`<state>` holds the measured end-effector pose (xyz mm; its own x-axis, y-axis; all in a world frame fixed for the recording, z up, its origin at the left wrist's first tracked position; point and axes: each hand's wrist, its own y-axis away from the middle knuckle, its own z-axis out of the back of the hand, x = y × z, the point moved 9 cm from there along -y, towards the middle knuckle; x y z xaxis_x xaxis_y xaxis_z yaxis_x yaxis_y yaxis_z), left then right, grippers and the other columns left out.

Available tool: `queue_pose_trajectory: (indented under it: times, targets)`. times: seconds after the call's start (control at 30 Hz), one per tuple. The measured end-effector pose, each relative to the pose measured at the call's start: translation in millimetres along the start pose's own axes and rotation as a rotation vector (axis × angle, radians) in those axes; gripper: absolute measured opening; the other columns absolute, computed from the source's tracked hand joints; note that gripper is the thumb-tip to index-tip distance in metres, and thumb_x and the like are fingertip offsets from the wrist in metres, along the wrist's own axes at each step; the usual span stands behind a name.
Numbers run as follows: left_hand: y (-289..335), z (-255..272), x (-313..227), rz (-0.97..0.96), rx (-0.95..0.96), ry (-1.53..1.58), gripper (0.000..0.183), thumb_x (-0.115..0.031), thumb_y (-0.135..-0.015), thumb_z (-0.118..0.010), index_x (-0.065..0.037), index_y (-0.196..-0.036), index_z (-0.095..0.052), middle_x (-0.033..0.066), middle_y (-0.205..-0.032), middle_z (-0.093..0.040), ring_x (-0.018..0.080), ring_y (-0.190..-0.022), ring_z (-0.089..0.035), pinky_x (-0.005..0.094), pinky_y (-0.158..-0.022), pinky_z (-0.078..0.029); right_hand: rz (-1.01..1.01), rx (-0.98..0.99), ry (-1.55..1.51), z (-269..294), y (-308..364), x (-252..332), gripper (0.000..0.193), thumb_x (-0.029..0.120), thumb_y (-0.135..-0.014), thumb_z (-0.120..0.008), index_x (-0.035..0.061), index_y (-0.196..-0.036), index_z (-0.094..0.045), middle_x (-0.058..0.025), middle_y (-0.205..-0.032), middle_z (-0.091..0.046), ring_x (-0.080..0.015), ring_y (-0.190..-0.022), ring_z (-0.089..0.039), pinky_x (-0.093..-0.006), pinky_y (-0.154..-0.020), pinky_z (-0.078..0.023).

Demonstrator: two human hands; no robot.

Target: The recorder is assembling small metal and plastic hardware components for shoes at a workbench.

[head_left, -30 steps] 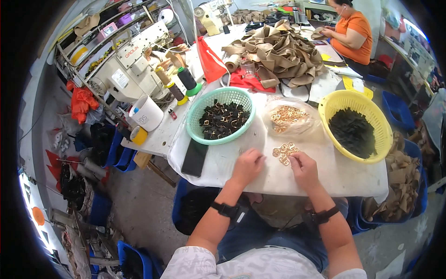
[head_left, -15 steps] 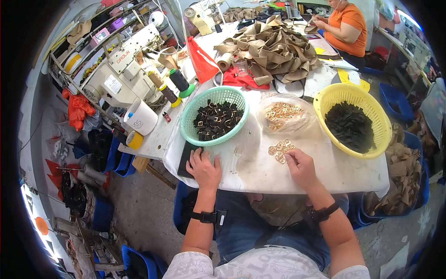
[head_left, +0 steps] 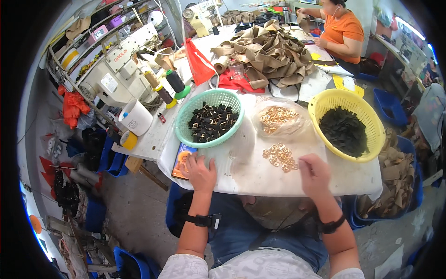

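My left hand (head_left: 201,173) lies flat with fingers apart, its fingertips at the right edge of a phone (head_left: 181,160) with a lit, colourful screen. To the right, my right hand (head_left: 317,175) is held over the white tabletop with curled fingers; whatever may be inside them is hidden. Just left of it lies a loose pile of gold metal buckles (head_left: 280,156). Behind this pile, a clear plastic bag (head_left: 281,117) holds more gold buckles. A mint green basket (head_left: 182,135) contains black straps with gold buckles. At the right, a yellow basket (head_left: 378,135) holds black strips.
Brown fabric pieces (head_left: 265,53) are heaped at the back. A sewing machine (head_left: 109,83), thread cones (head_left: 175,83) and a white bucket (head_left: 137,118) stand at the left. A person in orange (head_left: 344,35) sits at the far right. Blue crates (head_left: 413,186) stand beside the table.
My right hand has moved right, away from the buckle pile, which now lies more spread out. The phone's screen has gone from dark to lit. My left hand stays beside it.
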<state>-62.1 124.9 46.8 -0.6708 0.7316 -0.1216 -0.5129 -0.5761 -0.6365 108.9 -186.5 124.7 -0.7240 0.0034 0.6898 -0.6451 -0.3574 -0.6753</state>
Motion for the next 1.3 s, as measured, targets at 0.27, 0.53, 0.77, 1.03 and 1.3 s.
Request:
queue_pose_trajectory:
  times: [0.27, 0.53, 0.77, 1.03, 1.3]
  targets:
    - [4, 1, -4, -0.041, 0.024, 0.080, 0.026, -0.027, -0.079, -0.067, -0.006, -0.094, -0.065, 0.0104, -0.118, -0.056, 0.0306, -0.121, -0.045, 0.0557, -0.099, -0.026, -0.113, 0.081, 0.757, 121, -80, -44, 0.013, 0.012, -0.084, -0.066, -0.0002, -0.084, -0.061, -0.0152, -0.077, -0.062, -0.0324, -0.071, -0.059, -0.0409, -0.067, -0.047]
    - [-5, 4, -74, -0.331, 0.063, 0.437, 0.010, -0.013, -0.077, -0.066, -0.004, -0.074, -0.062, 0.0111, -0.079, -0.065, 0.0317, -0.078, -0.060, 0.0430, -0.072, -0.043, -0.486, 0.870, 0.970, 98, -59, -152, 0.023, 0.013, -0.072, -0.074, 0.0064, -0.094, -0.072, -0.0166, -0.094, -0.068, -0.0322, -0.091, -0.065, -0.0397, -0.082, -0.050]
    - [-9, -8, -141, -0.374, 0.306, 0.712, 0.012, -0.012, -0.080, -0.067, -0.002, -0.078, -0.061, 0.0143, -0.078, -0.063, 0.0328, -0.072, -0.060, 0.0418, -0.065, -0.048, -0.252, 0.655, 0.933, 104, -73, -148, 0.008, 0.007, -0.074, -0.067, 0.0021, -0.081, -0.068, -0.0184, -0.088, -0.067, -0.0359, -0.086, -0.063, -0.0431, -0.079, -0.049]
    - [-19, -36, -158, -0.251, 0.531, 0.877, 0.008, -0.006, -0.083, -0.062, 0.000, -0.088, -0.062, 0.0162, -0.084, -0.064, 0.0348, -0.078, -0.063, 0.0399, -0.069, -0.050, -0.176, 0.068, 0.749, 137, -104, -95, 0.007, 0.005, -0.077, -0.061, 0.0015, -0.080, -0.056, -0.0186, -0.071, -0.061, -0.0392, -0.068, -0.060, -0.0436, -0.064, -0.048]
    - [-26, -49, -175, -0.286, 0.491, 0.923, 0.010, -0.004, -0.080, -0.065, 0.000, -0.088, -0.066, 0.0121, -0.085, -0.064, 0.0245, -0.071, -0.063, 0.0335, -0.066, -0.050, 0.042, 0.130, 0.112, 15, -26, -10, 0.020, -0.006, -0.076, -0.057, 0.0012, -0.094, -0.060, -0.0123, -0.082, -0.060, -0.0245, -0.070, -0.061, -0.0316, -0.063, -0.049]
